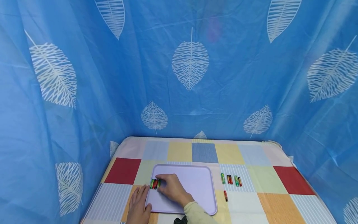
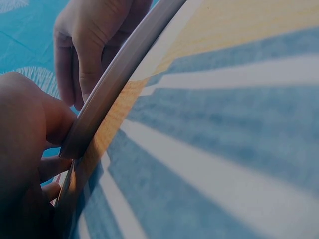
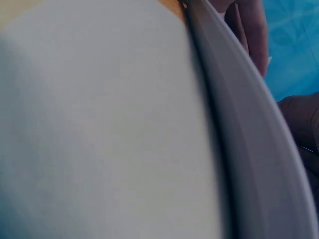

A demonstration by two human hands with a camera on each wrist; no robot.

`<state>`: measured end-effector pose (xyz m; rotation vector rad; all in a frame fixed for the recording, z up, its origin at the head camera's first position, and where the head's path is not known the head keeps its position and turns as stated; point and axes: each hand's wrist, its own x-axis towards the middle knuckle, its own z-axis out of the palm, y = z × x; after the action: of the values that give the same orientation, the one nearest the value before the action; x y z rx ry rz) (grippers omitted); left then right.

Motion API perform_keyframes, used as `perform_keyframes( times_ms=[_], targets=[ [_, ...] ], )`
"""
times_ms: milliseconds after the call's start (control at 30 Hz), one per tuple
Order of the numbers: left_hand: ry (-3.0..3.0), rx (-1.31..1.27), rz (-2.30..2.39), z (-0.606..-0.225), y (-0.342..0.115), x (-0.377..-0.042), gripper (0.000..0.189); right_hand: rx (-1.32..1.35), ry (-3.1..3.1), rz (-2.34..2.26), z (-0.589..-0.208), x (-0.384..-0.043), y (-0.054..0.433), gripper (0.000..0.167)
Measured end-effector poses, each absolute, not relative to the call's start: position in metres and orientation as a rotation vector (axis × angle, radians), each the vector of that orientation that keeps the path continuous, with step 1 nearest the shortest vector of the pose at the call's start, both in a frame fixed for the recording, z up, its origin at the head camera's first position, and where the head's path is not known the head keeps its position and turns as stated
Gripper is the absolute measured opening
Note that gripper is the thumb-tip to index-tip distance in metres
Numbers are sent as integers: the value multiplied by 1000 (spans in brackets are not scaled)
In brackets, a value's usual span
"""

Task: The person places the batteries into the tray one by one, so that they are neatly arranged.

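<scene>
A pale lilac tray (image 1: 195,189) lies on the table. Near its left rim, a green battery (image 1: 152,184) and two red ones (image 1: 155,184) stand side by side in a short row. My right hand (image 1: 172,188) reaches over the tray from the right and pinches another green battery (image 1: 159,183) at the row's right end, partly hidden by the fingers. At the tray's left front corner rests my left hand (image 1: 138,205), fingers extended along the outside of the edge and thumb by the rim. The left wrist view shows the left hand (image 2: 32,119) close against the tray rim (image 2: 107,89).
Right of the tray, several green and red batteries (image 1: 230,179) lie in a loose row on the patchwork tablecloth (image 1: 243,205). One red battery (image 1: 225,196) lies nearer the front, beside the tray's right edge. Blue leaf-print curtains (image 1: 156,77) enclose the table.
</scene>
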<state>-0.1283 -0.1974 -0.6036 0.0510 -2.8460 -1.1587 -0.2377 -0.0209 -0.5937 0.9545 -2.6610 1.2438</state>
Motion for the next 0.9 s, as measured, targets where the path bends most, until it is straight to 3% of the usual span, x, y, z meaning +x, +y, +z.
perform_keyframes(
  times_ms=[467, 900],
  targets=[
    [-2826, 17, -1138, -604, -197, -128, 72, 969, -2663, 1166, -593, -238, -19, 47],
    [-2876, 64, -1149, -603, -195, -130, 73, 1008, -2734, 1432, -584, -245, 34, 53]
  ],
)
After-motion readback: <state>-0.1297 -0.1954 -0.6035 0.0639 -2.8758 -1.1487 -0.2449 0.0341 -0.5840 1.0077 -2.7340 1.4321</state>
